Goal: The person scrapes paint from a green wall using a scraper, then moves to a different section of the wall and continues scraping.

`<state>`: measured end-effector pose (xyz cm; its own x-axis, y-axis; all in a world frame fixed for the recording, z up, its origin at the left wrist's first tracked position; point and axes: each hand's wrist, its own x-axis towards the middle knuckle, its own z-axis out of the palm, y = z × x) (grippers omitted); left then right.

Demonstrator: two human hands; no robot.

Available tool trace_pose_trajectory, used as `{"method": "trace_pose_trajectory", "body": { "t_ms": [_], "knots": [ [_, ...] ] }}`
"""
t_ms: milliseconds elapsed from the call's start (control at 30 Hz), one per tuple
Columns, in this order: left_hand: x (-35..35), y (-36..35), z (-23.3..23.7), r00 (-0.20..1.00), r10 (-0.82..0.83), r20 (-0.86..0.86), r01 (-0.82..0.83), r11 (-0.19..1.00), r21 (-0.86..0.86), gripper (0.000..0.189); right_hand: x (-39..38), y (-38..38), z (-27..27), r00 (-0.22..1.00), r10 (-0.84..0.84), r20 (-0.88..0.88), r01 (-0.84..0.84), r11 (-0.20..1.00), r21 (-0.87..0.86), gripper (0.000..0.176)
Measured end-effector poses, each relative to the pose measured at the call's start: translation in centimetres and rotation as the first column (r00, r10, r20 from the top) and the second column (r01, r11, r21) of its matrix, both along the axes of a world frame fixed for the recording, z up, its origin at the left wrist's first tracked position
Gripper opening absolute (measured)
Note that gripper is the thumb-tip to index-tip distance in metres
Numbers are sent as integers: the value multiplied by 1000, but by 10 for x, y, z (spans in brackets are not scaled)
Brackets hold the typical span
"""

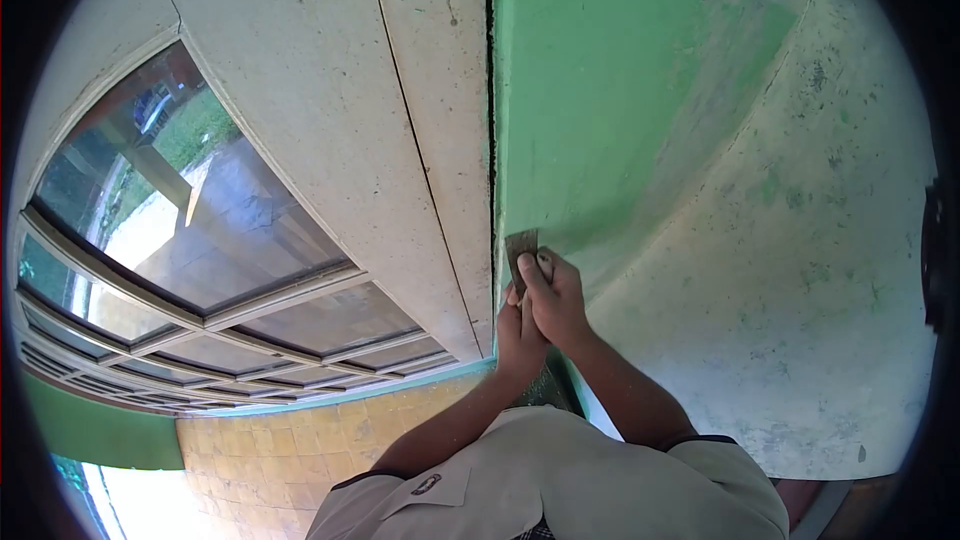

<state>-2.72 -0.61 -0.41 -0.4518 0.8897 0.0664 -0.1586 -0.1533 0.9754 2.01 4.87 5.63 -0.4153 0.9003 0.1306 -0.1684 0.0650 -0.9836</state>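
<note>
A flat, worn scraper (pixel 521 242) with a wide, dull blade is held up against the green painted wall (pixel 600 70), close to its left edge beside the wooden frame. My right hand (pixel 558 302) is closed around it, the thumb lying along the blade. Just below and to the left, my left hand (pixel 520 338) is pressed against the right and appears wrapped around the lower part of the scraper. The handle is mostly hidden by my fingers.
To the left are pale wooden boards (pixel 330 90) and a window (pixel 200 200) with several glass panes. On the right, the wall has a scraped, whitish area (pixel 780 270) with spots and green remnants. Yellowish tiles (pixel 290 450) show at lower left.
</note>
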Motion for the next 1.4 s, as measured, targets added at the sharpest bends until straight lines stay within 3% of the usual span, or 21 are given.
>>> {"method": "trace_pose_trajectory", "body": {
  "t_ms": [67, 167, 267, 400, 467, 600, 667, 767, 800, 833, 867, 900, 933, 1000, 1067, 1100, 1167, 1233, 1267, 1333, 1400],
  "knots": [
    [-3, 8, 20, 998, -43, 45, 40, 996, 74, 24, -3, 5, 26, 999, -33, 6, 32, 997, 69, 31],
    [0, 1, 45, 985, -109, 130, 108, 994, 17, 25, 2, 6, 31, 1000, -6, 21, 5, 999, 36, 31],
    [2, 6, 30, 997, -76, 11, 75, 991, 113, 26, 5, 4, 34, 1000, -4, 27, 3, 999, 48, 31],
    [2, -1, 40, 986, -119, 118, 105, 987, 119, 26, 10, 5, 25, 1000, -5, 27, 2, 992, 126, 30],
    [-3, -10, 41, 936, -275, 219, 280, 960, 12, 26, 15, -3, 23, 998, -17, -60, 18, 1000, 17, 28],
    [-8, -36, 20, 910, -374, 180, 392, 917, -77, 23, 50, -12, -32, 994, -105, -38, 105, 994, -15, 25],
    [-14, -48, -9, 866, -413, 283, 471, 863, -183, 24, 75, -22, -43, 996, -71, 56, 84, 955, -285, 22],
    [-12, -60, -35, 815, -449, 367, 536, 825, -180, 25, 94, -34, -86, 974, -84, 209, 143, 949, -283, 19],
    [-9, -59, -35, 801, -495, 337, 566, 809, -157, 24, 93, -41, -88, 974, -100, 204, 157, 945, -287, 19],
    [-7, -57, -39, 795, -507, 334, 578, 800, -162, 24, 89, -47, -88, 994, -72, 81, 97, 919, -381, 20],
    [-6, -54, -46, 794, -570, 212, 604, 778, -169, 24, 85, -51, -88, 997, -54, -47, 26, 887, -460, 23],
    [-4, -50, -42, 776, -624, 86, 629, 757, -178, 23, 81, -51, -88, 996, -71, -51, 39, 888, -458, 23],
    [-1, -49, -37, 766, -637, 80, 640, 747, -178, 23, 78, -51, -88, 995, -98, -17, 77, 868, -490, 26],
    [4, -46, -24, 750, -583, 313, 655, 719, -232, 23, 78, -47, -84, 990, -138, 10, 123, 847, -517, 30],
    [2, -43, -30, 766, -615, 187, 643, 728, -238, 26, 81, -42, -77, 999, -40, 23, 46, 825, -563, 31],
    [1, -41, -32, 777, -626, 64, 622, 747, -237, 30, 79, -42, -83, 999, -50, 17, 51, 826, -562, 31],
    [0, -39, -34, 815, -572, 98, 578, 784, -226, 30, 73, -46, -102, 937, -346, -50, 331, 924, -190, 29],
    [-2, -37, -30, 849, -512, 131, 529, 822, -212, 30, 81, -62, -110, 947, -321, -24, 319, 945, -74, 25],
    [-2, -38, -25, 901, -432, 24, 427, 879, -210, 27, 84, -69, -113, 956, -293, 17, 292, 955, 41, 22],
    [-2, -39, -22, 938, -325, -120, 307, 940, -149, 27, 77, -90, -93, 979, -191, 71, 193, 981, -32, 19],
    [2, -44, -17, 943, -328, -56, 315, 934, -171, 27, 72, -99, -85, 990, -33, 139, 51, 991, -128, 18]
  ]
}}
